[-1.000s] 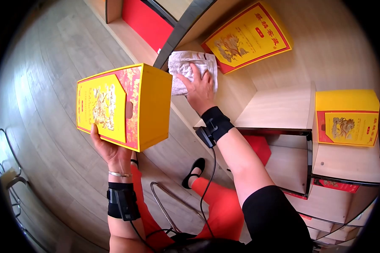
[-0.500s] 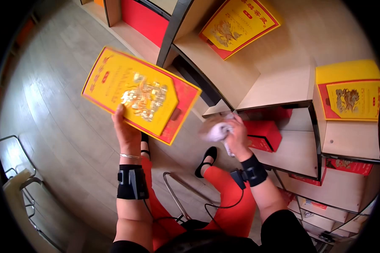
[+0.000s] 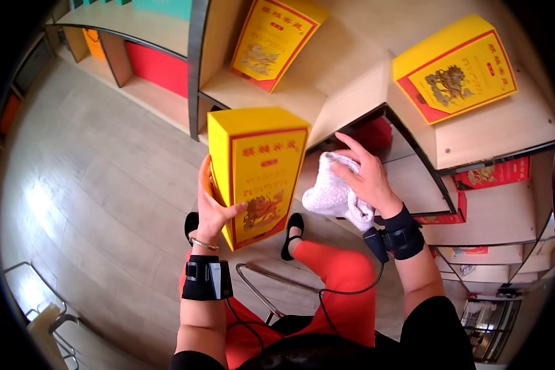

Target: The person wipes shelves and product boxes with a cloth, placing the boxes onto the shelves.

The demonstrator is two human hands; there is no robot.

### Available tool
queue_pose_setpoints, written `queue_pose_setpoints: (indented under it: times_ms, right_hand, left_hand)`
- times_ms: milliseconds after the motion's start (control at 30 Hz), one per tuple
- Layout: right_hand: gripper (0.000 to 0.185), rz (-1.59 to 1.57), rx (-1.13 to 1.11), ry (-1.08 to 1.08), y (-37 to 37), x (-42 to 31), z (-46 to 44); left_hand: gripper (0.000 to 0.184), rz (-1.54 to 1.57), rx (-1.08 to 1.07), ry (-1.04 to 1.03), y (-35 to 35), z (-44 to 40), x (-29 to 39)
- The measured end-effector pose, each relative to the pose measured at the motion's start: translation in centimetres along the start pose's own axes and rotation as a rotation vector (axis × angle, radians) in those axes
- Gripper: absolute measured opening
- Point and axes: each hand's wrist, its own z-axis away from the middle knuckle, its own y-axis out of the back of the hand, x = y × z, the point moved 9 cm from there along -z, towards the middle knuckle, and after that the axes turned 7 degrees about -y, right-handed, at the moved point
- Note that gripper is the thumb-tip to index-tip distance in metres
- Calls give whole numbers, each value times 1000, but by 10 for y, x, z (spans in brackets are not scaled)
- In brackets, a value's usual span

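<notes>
My left hand (image 3: 213, 206) grips a tall yellow gift box (image 3: 262, 179) with red edging and a printed creature on its front. The thumb lies on the front face and the other fingers reach round the left side. The box is upright, leaning slightly, in front of the shelf unit. Close to its right side, my right hand (image 3: 370, 179) is closed on a pale, fluffy cloth (image 3: 336, 188), which bunches up under the palm. The index finger sticks out past the cloth. Cloth and box appear apart.
Two similar yellow boxes stand on the wooden shelves, one upper left (image 3: 277, 43), one upper right (image 3: 456, 71). Red boxes (image 3: 493, 174) sit on lower shelves. A dark-edged shelf corner (image 3: 385, 108) juts near my right hand. A metal-framed chair (image 3: 37, 290) is at lower left.
My left hand has turned the box from slanted to upright, bringing its top and side into view. My right hand has moved slightly right and up with the cloth. The view has shifted.
</notes>
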Motion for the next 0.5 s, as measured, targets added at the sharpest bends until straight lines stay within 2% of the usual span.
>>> queue_pose_setpoints:
  times_ms: [67,100,200,233,333,467,500]
  right_hand:
    - [69,266,-12,160,7,-33,2]
    - [78,350,-95,167,4,-42,3]
    - [98,571,-359,48,-11,-40,6]
    - [105,652,-407,78,-16,-35,6]
    - [111,759,-460,-82,-22,-7,-1]
    - [120,775,-590,12,-40,9,9]
    - [123,738,-640,-26,-43,9,11]
  left_hand:
    - [112,-60,-69,39,-12,5,-6]
    - [114,-23,-76,108,-24,10,-8]
    - [105,-440,-169,-40,-33,15,-20]
    - [102,-490,-183,-66,-40,18,-16]
    - [105,-655,-294,-125,-60,23,-9]
    - [104,-632,-367,-112,-74,30,-9]
    - [104,-633,-385,-113,-76,31,-5]
